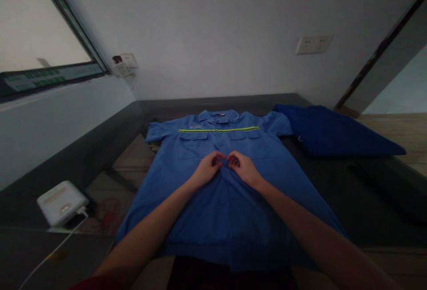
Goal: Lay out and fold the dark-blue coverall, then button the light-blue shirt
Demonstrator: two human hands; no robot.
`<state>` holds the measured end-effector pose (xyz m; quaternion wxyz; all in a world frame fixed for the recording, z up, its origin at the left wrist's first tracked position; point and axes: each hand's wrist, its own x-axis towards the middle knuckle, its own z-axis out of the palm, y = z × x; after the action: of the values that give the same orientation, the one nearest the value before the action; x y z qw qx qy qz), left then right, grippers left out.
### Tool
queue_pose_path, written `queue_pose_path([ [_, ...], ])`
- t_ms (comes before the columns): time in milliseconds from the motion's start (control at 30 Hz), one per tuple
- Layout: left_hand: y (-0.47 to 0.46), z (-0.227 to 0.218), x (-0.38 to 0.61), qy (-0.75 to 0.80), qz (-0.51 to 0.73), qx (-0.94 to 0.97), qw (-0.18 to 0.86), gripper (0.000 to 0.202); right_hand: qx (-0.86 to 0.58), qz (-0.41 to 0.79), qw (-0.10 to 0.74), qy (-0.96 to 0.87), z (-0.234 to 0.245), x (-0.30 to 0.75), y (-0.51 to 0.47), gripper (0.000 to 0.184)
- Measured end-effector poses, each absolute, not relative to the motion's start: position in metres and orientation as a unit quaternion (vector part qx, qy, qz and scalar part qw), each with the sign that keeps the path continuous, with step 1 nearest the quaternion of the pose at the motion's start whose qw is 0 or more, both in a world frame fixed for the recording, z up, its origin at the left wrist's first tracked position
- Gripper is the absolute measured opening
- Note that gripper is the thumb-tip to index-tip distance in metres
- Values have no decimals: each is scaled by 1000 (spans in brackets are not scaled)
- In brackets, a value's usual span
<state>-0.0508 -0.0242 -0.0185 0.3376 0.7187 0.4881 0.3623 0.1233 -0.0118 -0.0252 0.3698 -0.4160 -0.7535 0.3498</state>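
A blue short-sleeved work shirt [207, 201] with a yellow-green chest stripe lies flat, front up, on a dark table [367, 192], collar away from me. Both hands meet at the shirt's middle front strip, just below the chest pockets. My left hand [208, 169] has its fingers curled and pinches the fabric at the placket. My right hand [243, 167] does the same from the other side, fingertips almost touching the left ones. Whatever small part sits between the fingers is hidden.
A darker blue folded garment [333, 132] lies at the table's back right. A white box-shaped device [62, 202] with a white cable [50, 254] rests at the left front. Wall sockets [313, 44] are on the back wall, another socket [125, 65] near the left window.
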Motion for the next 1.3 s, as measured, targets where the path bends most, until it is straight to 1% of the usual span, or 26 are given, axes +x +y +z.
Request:
queue_pose_path([
  [133, -30, -15, -49, 496, 333, 749, 288, 26, -416, 323, 358, -771, -27, 122, -12, 18],
  [300, -38, -12, -46, 499, 265, 806, 174, 30, -424, 275, 347, -790, -27, 122, -13, 22],
  [467, -39, -14, -47, 509, 224, 820, 137, 33, -436, 227, 333, -804, -22, 122, -16, 23],
  [600, -37, -16, -49, 508, 220, 823, 127, 33, -445, 207, 311, -814, -21, 122, -17, 24],
  [700, -38, -14, -49, 508, 214, 826, 121, 35, -443, 186, 294, -826, -16, 126, -18, 21],
  [900, -56, 4, -49, 520, 150, 833, 111, 41, -430, 175, 284, -839, 19, 140, -43, 12],
  [1033, -81, 22, -49, 542, 131, 823, 110, 35, -441, 176, 290, -831, 34, 147, -82, 11],
  [1100, -97, 26, -50, 547, 148, 816, 115, 31, -459, 178, 287, -822, 30, 146, -104, 11],
  [1200, -125, 18, -50, 553, 205, 788, 175, 23, -478, 189, 272, -813, 10, 139, -134, 6],
  [1300, -148, -1, -50, 568, 267, 744, 229, 18, -494, 180, 274, -806, -12, 128, -154, 19],
])
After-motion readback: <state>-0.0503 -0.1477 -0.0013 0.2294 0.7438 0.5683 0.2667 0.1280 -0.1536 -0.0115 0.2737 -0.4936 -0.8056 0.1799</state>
